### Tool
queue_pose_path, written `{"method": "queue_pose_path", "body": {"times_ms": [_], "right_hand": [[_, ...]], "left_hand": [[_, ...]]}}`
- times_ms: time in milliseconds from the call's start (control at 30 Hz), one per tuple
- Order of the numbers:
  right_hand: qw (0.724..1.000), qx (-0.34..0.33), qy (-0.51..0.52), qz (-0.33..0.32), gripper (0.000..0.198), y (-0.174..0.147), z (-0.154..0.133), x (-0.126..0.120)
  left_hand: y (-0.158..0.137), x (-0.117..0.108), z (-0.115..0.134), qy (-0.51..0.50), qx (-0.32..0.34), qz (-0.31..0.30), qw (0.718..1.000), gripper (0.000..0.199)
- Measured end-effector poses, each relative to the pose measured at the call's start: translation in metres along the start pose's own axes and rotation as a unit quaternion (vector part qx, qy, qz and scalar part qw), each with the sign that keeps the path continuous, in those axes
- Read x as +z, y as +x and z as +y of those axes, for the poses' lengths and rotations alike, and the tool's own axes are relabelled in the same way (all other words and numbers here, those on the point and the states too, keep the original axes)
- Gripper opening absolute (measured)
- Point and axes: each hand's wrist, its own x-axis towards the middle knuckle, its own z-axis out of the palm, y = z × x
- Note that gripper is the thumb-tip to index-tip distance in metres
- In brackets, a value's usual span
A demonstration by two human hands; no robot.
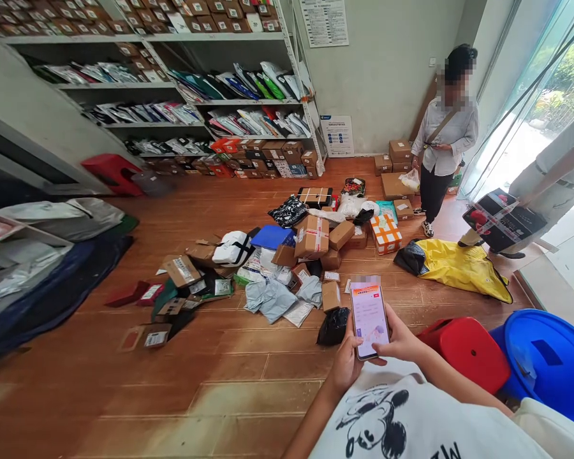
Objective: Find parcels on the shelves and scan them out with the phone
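A smartphone [369,322] with a lit, mostly pale screen is held upright in front of my body. My left hand [347,360] is wrapped round its lower left side, the thumb lying at the screen's edge. On the other side my right hand [402,338] grips the phone too, with its thumb over the lower part of the screen. Just beyond the phone, on the floor, lie a black plastic parcel [333,326] and a small cardboard box [331,297]. Behind these spreads a heap of parcels, with a taped carton [312,237] and grey mailing bags [270,299].
Shelves [249,102] full of parcels line the back wall. One person [442,140] stands at the back right; another carries a black box [504,220] near the doorway. A yellow bag [459,264] lies on the floor. At my right are a red stool [469,354] and a blue bin [550,363].
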Motion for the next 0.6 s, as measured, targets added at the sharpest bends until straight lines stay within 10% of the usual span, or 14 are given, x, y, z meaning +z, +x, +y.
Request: {"method": "queue_pose_path", "body": {"times_ms": [600], "right_hand": [[0.986,0.043,0.074,0.140,0.054,0.008,0.003,0.009]], "left_hand": [[-0.004,0.005,-0.005,0.065,0.009,0.000,0.998,0.124]]}}
